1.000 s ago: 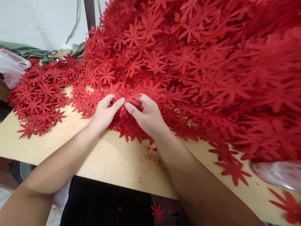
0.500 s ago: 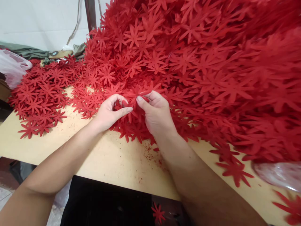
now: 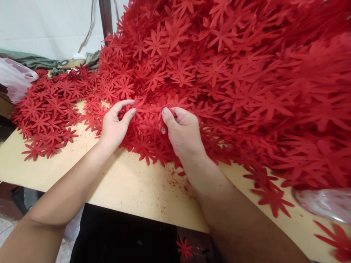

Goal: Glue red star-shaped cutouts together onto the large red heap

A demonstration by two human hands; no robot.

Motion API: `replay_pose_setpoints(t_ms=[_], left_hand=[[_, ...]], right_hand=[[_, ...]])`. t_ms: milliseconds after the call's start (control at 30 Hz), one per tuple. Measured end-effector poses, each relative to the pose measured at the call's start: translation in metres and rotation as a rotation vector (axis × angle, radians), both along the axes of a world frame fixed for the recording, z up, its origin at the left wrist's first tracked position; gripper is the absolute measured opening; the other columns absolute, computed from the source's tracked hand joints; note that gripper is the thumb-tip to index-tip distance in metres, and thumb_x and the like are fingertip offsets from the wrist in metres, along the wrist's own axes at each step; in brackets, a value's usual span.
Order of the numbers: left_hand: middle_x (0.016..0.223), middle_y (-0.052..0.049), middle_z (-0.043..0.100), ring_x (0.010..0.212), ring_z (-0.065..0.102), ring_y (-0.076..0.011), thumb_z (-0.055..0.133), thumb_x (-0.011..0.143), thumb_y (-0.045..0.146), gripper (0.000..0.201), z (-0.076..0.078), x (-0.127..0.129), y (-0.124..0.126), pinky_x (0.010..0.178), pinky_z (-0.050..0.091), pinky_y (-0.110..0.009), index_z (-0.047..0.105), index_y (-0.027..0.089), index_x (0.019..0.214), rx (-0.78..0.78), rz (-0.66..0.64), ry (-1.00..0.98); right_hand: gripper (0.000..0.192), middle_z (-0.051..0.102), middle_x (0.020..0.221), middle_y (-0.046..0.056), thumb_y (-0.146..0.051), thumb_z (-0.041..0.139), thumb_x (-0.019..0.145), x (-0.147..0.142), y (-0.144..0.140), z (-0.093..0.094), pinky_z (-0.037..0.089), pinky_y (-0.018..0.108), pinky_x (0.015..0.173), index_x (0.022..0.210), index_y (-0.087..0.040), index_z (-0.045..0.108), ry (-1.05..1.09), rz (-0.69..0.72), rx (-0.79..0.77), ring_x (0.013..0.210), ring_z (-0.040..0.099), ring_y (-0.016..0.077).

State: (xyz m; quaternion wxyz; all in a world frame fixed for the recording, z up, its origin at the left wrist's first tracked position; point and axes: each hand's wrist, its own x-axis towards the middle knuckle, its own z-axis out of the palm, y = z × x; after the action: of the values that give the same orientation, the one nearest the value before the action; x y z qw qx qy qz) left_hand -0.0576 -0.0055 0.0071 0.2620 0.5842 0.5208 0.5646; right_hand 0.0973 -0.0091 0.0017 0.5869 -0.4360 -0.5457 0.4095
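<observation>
I see my left hand resting loosely open at the near left edge of the big heap of red star-shaped felt flower cutouts, fingers spread against the petals, gripping nothing. My right hand is just beside it, thumb and forefinger pinched closed on one cutout at the heap's near edge. The heap slopes steeply over the pale wooden tabletop, with a flatter spread of the same cutouts left of it. I judge that tugging this piece could drag tangled neighbours down, since petals interlock. Loose flowers could slide off the table edge; one already lies on the floor.
</observation>
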Motion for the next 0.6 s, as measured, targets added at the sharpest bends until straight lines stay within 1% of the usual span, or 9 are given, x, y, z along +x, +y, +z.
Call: replay_pose_setpoints(t_ms=[33, 100, 167, 267, 367, 433, 533, 600], left_hand=[[0.093, -0.002, 0.067, 0.090, 0.060, -0.0126, 0.063, 0.076, 0.016, 0.016, 0.001, -0.001, -0.001, 0.085, 0.046, -0.024, 0.068, 0.017, 0.091, 0.039, 0.024, 0.046], [0.094, -0.003, 0.066, 0.092, 0.059, -0.0132, 0.060, 0.077, 0.014, 0.015, 0.001, -0.002, -0.002, 0.087, 0.046, -0.025, 0.070, 0.017, 0.089, 0.093, 0.042, 0.135], [0.091, -0.004, 0.066, 0.089, 0.060, -0.0128, 0.056, 0.080, 0.014, 0.017, -0.001, -0.002, -0.003, 0.087, 0.047, -0.026, 0.071, 0.017, 0.087, 0.104, 0.029, 0.196], [0.096, -0.004, 0.066, 0.092, 0.060, -0.0136, 0.056, 0.081, 0.017, 0.024, -0.006, -0.004, -0.001, 0.090, 0.047, -0.029, 0.070, 0.019, 0.100, 0.119, 0.024, 0.234], [0.111, -0.005, 0.064, 0.106, 0.057, -0.0161, 0.057, 0.080, 0.018, 0.034, -0.010, -0.010, 0.003, 0.100, 0.044, -0.034, 0.065, 0.023, 0.113, 0.179, 0.037, 0.268], [0.118, -0.004, 0.063, 0.114, 0.055, -0.0170, 0.052, 0.083, 0.015, 0.036, -0.012, -0.013, 0.006, 0.105, 0.040, -0.036, 0.064, 0.024, 0.116, 0.204, 0.018, 0.290], [0.124, -0.004, 0.061, 0.121, 0.051, -0.0164, 0.042, 0.086, 0.011, 0.038, -0.012, -0.016, 0.005, 0.109, 0.038, -0.036, 0.065, 0.023, 0.114, 0.246, 0.008, 0.316], [0.125, -0.005, 0.058, 0.122, 0.050, -0.0153, 0.038, 0.088, 0.010, 0.040, -0.009, -0.016, 0.003, 0.108, 0.038, -0.035, 0.065, 0.024, 0.114, 0.300, 0.024, 0.344]], right_hand=[[0.040, 0.039, 0.045, -0.005, -0.039, 0.059, 0.082, 0.000, 0.000, 0.000, 0.026, 0.024, 0.043, 0.052, -0.020, 0.039, -0.018, -0.013, -0.004, 0.042, 0.032, 0.0058], [0.041, 0.034, 0.046, -0.006, -0.035, 0.058, 0.082, -0.001, 0.000, -0.002, 0.025, 0.024, 0.044, 0.051, -0.020, 0.035, -0.048, -0.036, -0.013, 0.044, 0.029, 0.0057], [0.036, 0.036, 0.049, -0.006, -0.029, 0.058, 0.081, -0.003, 0.000, -0.003, 0.027, 0.024, 0.047, 0.053, -0.020, 0.037, -0.063, -0.042, -0.021, 0.046, 0.031, 0.0059], [0.024, 0.041, 0.053, -0.005, -0.021, 0.059, 0.077, -0.004, 0.000, -0.005, 0.032, 0.024, 0.050, 0.059, -0.020, 0.044, -0.065, -0.025, -0.015, 0.050, 0.037, 0.0067], [0.015, 0.044, 0.055, -0.005, -0.018, 0.058, 0.075, -0.005, 0.001, -0.004, 0.033, 0.024, 0.051, 0.063, -0.019, 0.048, -0.062, -0.008, 0.021, 0.051, 0.039, 0.0069], [0.012, 0.044, 0.055, -0.005, -0.018, 0.057, 0.075, -0.006, 0.000, -0.003, 0.033, 0.024, 0.051, 0.065, -0.019, 0.050, -0.063, 0.000, 0.023, 0.050, 0.038, 0.0067], [0.017, 0.041, 0.052, -0.006, -0.023, 0.056, 0.077, -0.007, -0.003, 0.000, 0.031, 0.024, 0.048, 0.062, -0.018, 0.049, -0.092, 0.003, 0.000, 0.047, 0.035, 0.0063], [0.024, 0.037, 0.051, -0.006, -0.027, 0.055, 0.079, -0.007, -0.005, 0.002, 0.029, 0.023, 0.047, 0.059, -0.019, 0.045, -0.120, 0.000, 0.003, 0.047, 0.032, 0.0060]])
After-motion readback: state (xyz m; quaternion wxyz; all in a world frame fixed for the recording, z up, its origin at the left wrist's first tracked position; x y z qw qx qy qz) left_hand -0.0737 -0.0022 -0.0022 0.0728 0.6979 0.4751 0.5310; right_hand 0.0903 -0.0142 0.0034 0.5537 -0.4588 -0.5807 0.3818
